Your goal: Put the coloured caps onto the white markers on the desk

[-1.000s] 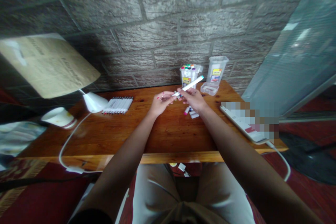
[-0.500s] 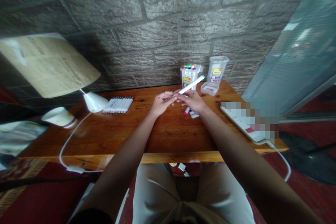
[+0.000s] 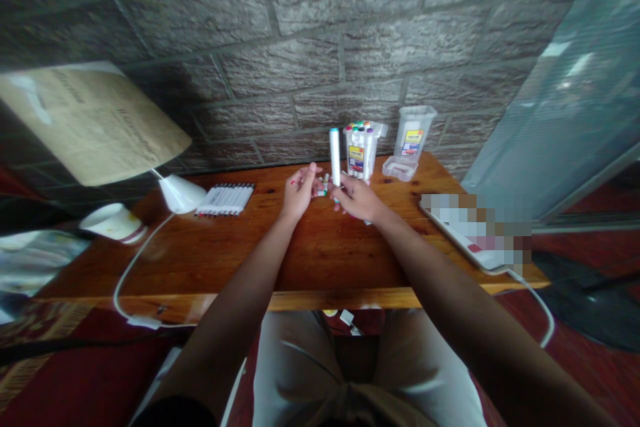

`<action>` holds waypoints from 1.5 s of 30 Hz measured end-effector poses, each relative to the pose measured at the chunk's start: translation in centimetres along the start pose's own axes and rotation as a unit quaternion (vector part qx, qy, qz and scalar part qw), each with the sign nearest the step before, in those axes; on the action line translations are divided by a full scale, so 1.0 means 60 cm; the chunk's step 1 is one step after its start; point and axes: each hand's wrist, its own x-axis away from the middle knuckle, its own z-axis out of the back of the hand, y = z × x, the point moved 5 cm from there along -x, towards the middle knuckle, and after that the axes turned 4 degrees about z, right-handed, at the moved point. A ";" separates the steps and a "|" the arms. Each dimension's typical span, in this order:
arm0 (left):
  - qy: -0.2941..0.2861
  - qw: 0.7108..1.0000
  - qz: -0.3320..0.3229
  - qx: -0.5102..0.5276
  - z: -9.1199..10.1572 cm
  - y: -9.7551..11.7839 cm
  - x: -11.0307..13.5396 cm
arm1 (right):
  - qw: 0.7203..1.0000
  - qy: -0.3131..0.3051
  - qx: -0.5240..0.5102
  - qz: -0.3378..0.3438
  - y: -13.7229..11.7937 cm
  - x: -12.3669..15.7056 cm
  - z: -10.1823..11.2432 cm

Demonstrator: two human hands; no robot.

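A white marker with a light-blue end (image 3: pixel 335 157) stands nearly upright in my right hand (image 3: pixel 358 196), its fingers closed round the lower part. My left hand (image 3: pixel 299 191) is just to the left, apart from the marker, with its fingers parted and nothing in them. Between the hands, a few loose markers (image 3: pixel 323 192) lie on the table, partly hidden. Behind my right hand stands a clear case (image 3: pixel 361 153) packed with several markers with coloured ends.
A second clear case (image 3: pixel 413 137) stands open at the back right. Left on the wooden table (image 3: pixel 340 260) are a row of white markers (image 3: pixel 226 200), a lamp (image 3: pixel 180 193) and a paper cup (image 3: pixel 114 223). A tablet-like device (image 3: pixel 470 237) lies at the right edge.
The marker has swung from a rightward slant to nearly upright. My left hand has let go of it and moved slightly left; loose markers between the hands now show.
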 end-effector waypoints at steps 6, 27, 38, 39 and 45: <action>-0.019 1.000 -0.010 -0.002 -0.006 0.014 0.008 | 0.986 -0.033 0.113 0.117 -0.013 0.000 -0.013; -0.042 0.999 0.033 -0.005 -0.009 0.001 0.008 | 0.992 0.025 0.036 0.116 -0.023 0.001 -0.002; 0.002 1.000 0.025 0.003 0.006 -0.011 -0.009 | 0.993 0.045 0.088 0.067 0.000 0.001 0.006; -0.004 1.000 0.018 -0.002 0.004 -0.010 -0.008 | 0.993 0.043 0.082 0.070 0.000 0.001 0.006; -0.015 1.000 0.004 -0.027 0.002 -0.009 -0.004 | 0.994 0.062 0.076 0.045 0.006 0.001 0.010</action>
